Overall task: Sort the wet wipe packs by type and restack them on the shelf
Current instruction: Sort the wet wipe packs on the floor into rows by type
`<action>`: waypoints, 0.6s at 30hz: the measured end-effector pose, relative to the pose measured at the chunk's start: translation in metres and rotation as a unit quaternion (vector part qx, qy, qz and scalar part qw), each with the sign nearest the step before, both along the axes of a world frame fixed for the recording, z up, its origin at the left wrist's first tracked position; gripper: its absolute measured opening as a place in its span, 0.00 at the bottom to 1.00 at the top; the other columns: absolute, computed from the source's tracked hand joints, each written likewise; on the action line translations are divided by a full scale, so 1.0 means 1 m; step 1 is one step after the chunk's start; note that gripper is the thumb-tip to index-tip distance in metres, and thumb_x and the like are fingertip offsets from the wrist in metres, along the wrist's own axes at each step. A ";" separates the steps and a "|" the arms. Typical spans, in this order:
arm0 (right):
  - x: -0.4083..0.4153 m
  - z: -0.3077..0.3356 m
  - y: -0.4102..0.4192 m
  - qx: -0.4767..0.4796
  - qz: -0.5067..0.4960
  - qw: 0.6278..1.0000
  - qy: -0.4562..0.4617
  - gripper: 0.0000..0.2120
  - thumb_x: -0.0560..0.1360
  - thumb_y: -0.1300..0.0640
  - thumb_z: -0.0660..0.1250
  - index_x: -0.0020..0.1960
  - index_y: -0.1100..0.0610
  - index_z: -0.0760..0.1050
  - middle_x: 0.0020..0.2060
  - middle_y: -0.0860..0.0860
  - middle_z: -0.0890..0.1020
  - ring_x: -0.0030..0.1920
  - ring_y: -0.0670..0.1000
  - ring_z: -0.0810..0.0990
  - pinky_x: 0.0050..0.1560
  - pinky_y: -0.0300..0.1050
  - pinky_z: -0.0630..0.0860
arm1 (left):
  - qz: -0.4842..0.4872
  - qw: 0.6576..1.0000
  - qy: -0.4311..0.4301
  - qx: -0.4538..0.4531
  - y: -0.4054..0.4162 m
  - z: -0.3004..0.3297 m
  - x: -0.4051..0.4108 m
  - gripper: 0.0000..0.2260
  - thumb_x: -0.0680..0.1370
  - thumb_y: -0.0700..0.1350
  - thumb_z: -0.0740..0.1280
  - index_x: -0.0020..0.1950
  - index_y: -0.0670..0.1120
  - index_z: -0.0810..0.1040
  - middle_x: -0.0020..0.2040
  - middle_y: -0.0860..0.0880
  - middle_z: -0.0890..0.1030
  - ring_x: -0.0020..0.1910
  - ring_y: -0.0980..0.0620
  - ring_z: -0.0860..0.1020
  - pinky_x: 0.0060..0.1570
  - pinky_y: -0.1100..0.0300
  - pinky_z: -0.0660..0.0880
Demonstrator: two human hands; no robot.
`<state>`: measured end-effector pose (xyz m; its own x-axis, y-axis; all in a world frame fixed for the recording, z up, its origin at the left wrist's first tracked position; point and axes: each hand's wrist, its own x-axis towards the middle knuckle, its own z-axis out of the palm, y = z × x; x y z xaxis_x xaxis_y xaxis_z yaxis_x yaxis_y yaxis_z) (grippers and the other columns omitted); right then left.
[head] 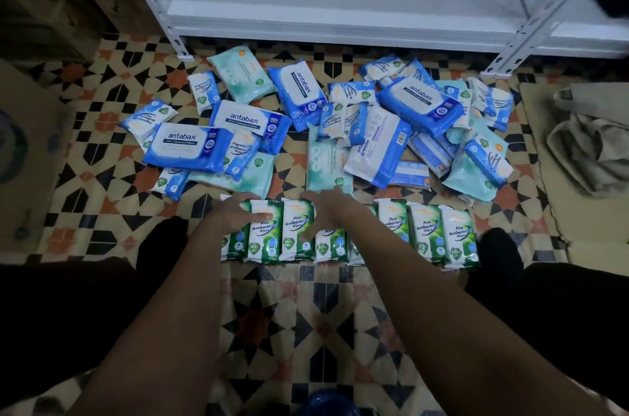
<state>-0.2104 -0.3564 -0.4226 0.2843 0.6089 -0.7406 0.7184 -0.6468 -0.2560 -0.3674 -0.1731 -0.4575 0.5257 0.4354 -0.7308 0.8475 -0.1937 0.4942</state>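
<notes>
A row of green pine wipe packs [350,232] is laid side by side on the patterned floor [326,320], well in front of the white metal shelf [340,0], whose lowest board is seen bare. The left hand [235,213] is laid flat on the packs at the left end of the row, its fingers spread and straight, nothing being gripped. The right hand [326,211] is rested on the packs near the middle of the row, fingers likewise splayed and extended. Between the row and the shelf, a loose heap of unsorted packs is scattered: large blue antabax packs [185,146], small blue fragrance-free packs [203,90] and pale teal packs [243,73], many overlapped or tilted on one another. One long teal pack [326,160] is lain just behind the row, close to the right hand's fingertips. To the right of the shelf's front leg, a crumpled beige cloth bag [589,143] is seen on the floor.
</notes>
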 end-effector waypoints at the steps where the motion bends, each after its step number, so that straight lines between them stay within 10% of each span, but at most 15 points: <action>1: 0.000 -0.003 0.003 -0.011 0.008 1.000 -0.001 0.55 0.64 0.32 0.77 0.81 0.45 0.53 0.74 0.59 0.68 0.76 0.67 0.58 0.72 0.65 0.64 | -0.007 1.000 0.001 -0.005 0.001 -0.001 0.001 0.31 0.71 0.54 0.78 0.72 0.53 0.74 0.76 0.43 0.66 0.71 0.43 0.69 0.58 0.56 0.70; 12: -0.004 -0.010 -0.004 -0.013 0.017 1.000 0.003 0.50 0.70 0.29 0.70 0.82 0.44 0.50 0.80 0.54 0.58 0.78 0.65 0.48 0.75 0.67 0.49 | -0.016 0.999 0.046 -0.009 0.000 0.002 -0.004 0.48 0.61 0.67 0.80 0.77 0.57 0.67 0.82 0.42 0.52 0.78 0.39 0.60 0.73 0.45 0.65; 18: -0.018 -0.012 -0.012 -0.001 0.040 0.999 0.003 0.48 0.72 0.29 0.68 0.82 0.47 0.51 0.80 0.53 0.58 0.77 0.65 0.53 0.74 0.65 0.53 | -0.011 0.998 0.062 -0.001 -0.012 0.008 -0.017 0.37 0.66 0.61 0.79 0.73 0.59 0.72 0.82 0.41 0.50 0.79 0.39 0.57 0.73 0.47 0.62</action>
